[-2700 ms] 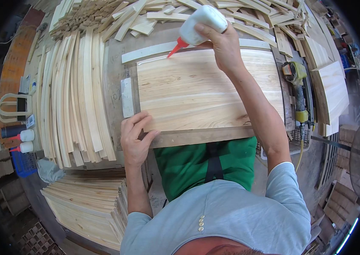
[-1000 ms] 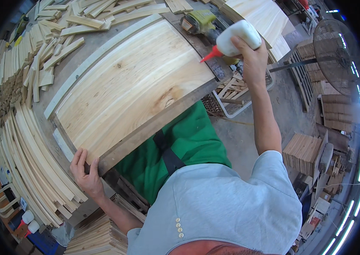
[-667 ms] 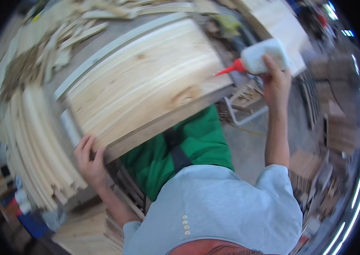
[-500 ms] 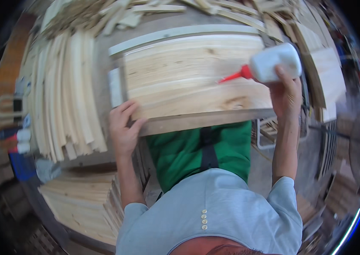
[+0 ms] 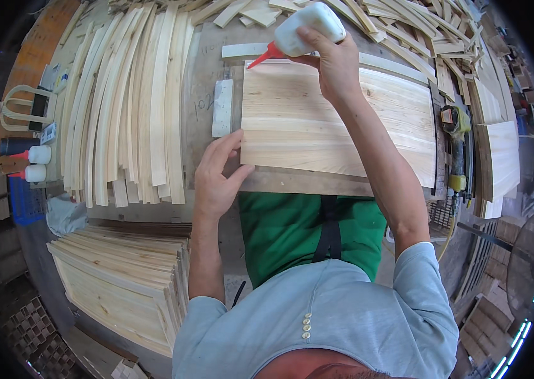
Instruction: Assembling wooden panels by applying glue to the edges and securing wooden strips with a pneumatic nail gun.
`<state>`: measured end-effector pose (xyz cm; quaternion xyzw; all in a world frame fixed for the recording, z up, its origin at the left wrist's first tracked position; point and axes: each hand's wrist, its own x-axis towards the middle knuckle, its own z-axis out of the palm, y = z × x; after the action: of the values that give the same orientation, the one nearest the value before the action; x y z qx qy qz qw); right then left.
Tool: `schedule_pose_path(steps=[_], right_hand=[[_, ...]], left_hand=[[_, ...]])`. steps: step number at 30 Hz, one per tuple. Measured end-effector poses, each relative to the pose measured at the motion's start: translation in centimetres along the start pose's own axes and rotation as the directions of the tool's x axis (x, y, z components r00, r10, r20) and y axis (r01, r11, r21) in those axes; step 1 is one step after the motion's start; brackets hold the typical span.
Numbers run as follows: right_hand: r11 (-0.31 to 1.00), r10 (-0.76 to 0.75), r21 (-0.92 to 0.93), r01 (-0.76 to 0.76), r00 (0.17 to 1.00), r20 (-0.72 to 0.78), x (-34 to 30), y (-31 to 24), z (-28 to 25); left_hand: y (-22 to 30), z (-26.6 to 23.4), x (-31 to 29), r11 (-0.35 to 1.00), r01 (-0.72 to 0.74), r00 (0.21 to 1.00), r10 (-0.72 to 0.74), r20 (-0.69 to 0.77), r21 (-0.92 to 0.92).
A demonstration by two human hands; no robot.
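A pale wooden panel [image 5: 305, 126] lies flat in front of me on the workbench. My right hand [image 5: 338, 63] grips a white glue bottle [image 5: 295, 35] with a red pointed nozzle, tilted so the tip is at the panel's far left corner. Fingers apart, my left hand [image 5: 219, 174] rests against the panel's near left corner. A short white block [image 5: 222, 107] lies just left of the panel, and a pale strip [image 5: 393, 67] runs along its far edge.
Long wooden slats [image 5: 131, 107] are stacked on the left. A nail gun [image 5: 456, 148] lies at the panel's right end. Framed panels [image 5: 115, 278] stand at lower left. Offcuts [image 5: 399, 25] pile up at the back. Two more glue bottles [image 5: 38, 155] lie far left.
My right hand has carried the glue bottle leftward and away from me, from over the panel's right side to its far left corner. My left hand stays at the near left corner.
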<state>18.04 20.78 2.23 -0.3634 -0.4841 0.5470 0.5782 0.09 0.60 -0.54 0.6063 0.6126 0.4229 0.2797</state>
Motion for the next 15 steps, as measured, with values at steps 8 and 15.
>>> schedule_pose_path(steps=[8,15], right_hand=[[0.996,0.086,0.009,-0.086,0.996,0.015,-4.8,-1.7,-0.2],[0.983,0.182,0.03,-0.182,0.983,0.018,-10.5,-2.6,-0.4]], left_hand=[[-0.2,0.2,-0.2,0.998,-0.011,0.999,0.008,-0.041,-0.059],[-1.3,-0.2,-0.2,0.978,0.015,1.0,-0.013,0.009,-0.207]])
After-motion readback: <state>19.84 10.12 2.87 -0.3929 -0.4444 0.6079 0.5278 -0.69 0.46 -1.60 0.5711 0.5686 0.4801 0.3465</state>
